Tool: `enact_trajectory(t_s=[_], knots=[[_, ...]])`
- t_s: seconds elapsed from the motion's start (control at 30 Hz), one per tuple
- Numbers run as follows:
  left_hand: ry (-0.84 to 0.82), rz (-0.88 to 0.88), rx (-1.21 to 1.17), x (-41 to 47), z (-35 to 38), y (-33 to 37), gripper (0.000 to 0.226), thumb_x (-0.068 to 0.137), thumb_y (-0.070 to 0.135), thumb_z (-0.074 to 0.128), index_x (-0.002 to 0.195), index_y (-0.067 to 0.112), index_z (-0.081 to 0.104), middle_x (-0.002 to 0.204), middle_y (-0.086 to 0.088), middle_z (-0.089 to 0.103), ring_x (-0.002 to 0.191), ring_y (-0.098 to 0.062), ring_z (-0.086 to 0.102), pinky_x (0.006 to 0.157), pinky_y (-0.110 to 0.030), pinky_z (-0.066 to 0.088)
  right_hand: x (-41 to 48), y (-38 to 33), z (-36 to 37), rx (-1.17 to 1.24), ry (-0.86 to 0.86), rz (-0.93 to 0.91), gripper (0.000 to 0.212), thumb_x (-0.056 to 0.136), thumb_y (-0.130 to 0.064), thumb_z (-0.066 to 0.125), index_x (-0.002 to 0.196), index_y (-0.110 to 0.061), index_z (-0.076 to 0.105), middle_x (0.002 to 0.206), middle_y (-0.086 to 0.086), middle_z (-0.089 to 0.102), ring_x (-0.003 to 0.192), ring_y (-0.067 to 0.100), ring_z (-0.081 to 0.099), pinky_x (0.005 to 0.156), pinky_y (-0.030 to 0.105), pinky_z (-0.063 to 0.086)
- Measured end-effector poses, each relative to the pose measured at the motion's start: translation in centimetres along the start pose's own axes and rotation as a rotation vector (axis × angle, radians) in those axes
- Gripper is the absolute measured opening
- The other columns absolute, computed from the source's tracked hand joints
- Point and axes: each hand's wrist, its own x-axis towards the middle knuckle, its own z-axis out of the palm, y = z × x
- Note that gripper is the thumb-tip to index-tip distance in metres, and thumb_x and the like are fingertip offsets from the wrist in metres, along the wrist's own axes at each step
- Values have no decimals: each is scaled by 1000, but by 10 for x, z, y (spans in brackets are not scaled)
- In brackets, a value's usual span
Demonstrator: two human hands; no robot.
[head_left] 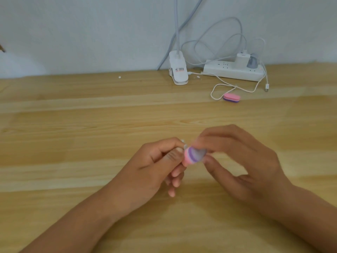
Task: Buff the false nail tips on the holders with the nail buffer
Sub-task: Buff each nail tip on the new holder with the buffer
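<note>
Above the middle of the wooden table [73, 143] my right hand [242, 161] pinches a small pink, purple and grey nail buffer [193, 155], blurred by motion. My left hand [155, 167] pinches a small clear false nail tip [184, 146] between thumb and forefinger, right against the buffer's left end. Fingers hide most of the tip, and I cannot make out a holder. A second pink and purple buffer [231, 98] lies on the table at the back right.
A white clip lamp base [178, 72] stands at the back by the wall. A white power strip [233, 70] with plugged chargers lies to its right, and a white cable [237, 88] loops over the table near the second buffer. Tiny white bits [119, 77] lie nearby.
</note>
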Motion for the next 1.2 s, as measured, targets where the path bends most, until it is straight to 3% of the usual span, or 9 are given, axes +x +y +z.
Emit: enact_trajectory(t_s=[0.3, 0.43, 0.57, 0.67, 0.9, 1.0, 1.13, 1.2], knots=[[49, 18, 200, 0, 0, -8, 25, 95, 24, 47, 88, 6, 63, 59, 3, 50, 54, -12, 51, 51, -28, 47, 1, 3, -3, 14, -132, 3, 22, 93, 0, 59, 112, -4, 70, 112, 8, 65, 104, 19, 63, 94, 24, 47], [67, 26, 227, -1, 1, -8, 23, 95, 26, 46, 81, 15, 62, 56, 5, 49, 53, -14, 51, 50, -28, 46, 3, 9, -8, 3, -141, 39, 23, 90, 5, 61, 111, -4, 70, 111, 7, 65, 103, 19, 63, 91, 27, 49], [79, 35, 233, -2, -1, -6, 25, 95, 26, 46, 85, 11, 64, 58, -2, 51, 52, -12, 51, 51, -25, 46, 0, 1, 0, -2, -142, -36, 24, 92, 3, 61, 112, -5, 71, 113, 7, 65, 103, 20, 63, 91, 25, 47], [73, 22, 198, -1, -1, -6, 24, 95, 23, 46, 81, 10, 61, 57, 3, 49, 54, -13, 51, 51, -29, 47, 1, 10, -5, -27, -141, -7, 24, 90, 6, 61, 110, -4, 71, 112, 8, 65, 102, 20, 63, 89, 29, 49], [61, 5, 197, -1, 1, -6, 22, 94, 21, 47, 80, 17, 64, 60, -1, 52, 55, -12, 52, 51, -27, 47, -1, 0, 1, -14, -124, -69, 28, 91, 4, 62, 116, -7, 68, 113, 9, 65, 101, 19, 62, 89, 26, 48], [77, 17, 254, -2, 3, -5, 21, 94, 24, 49, 80, 19, 64, 58, 4, 52, 54, -9, 52, 51, -25, 47, 1, 8, -5, -47, -120, -10, 25, 88, 6, 62, 110, -3, 71, 110, 11, 66, 99, 23, 64, 87, 31, 50], [89, 39, 262, -3, 4, -3, 29, 94, 18, 50, 75, 35, 65, 60, 10, 56, 53, -5, 53, 51, -21, 45, -2, -1, 2, -39, -135, -57, 28, 88, 8, 62, 112, -4, 72, 112, 10, 65, 100, 21, 63, 89, 25, 48], [92, 29, 266, -3, 4, -4, 30, 98, 13, 52, 78, 32, 66, 61, 10, 58, 53, -4, 55, 51, -22, 46, -1, 3, -1, -53, -139, -51, 27, 88, 8, 62, 111, -3, 72, 111, 12, 66, 99, 23, 64, 88, 27, 49]])
